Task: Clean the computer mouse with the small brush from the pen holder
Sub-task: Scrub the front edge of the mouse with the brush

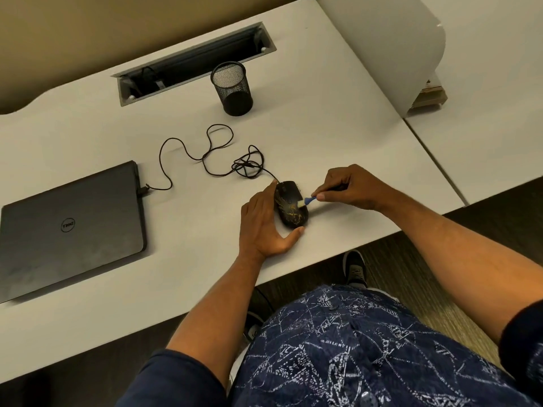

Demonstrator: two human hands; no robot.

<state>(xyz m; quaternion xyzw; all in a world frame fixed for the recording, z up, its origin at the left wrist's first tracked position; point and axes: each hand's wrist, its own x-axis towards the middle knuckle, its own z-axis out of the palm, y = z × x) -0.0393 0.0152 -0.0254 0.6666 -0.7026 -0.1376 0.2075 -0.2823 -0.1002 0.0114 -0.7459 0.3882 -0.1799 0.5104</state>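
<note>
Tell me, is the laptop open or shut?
Shut. The laptop lies flat on the desk, lid down with its logo facing up.

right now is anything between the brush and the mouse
Nothing visible. The right hand pinches the small brush, and its bristles already rest on the mouse, which the left hand steadies on the desk.
</note>
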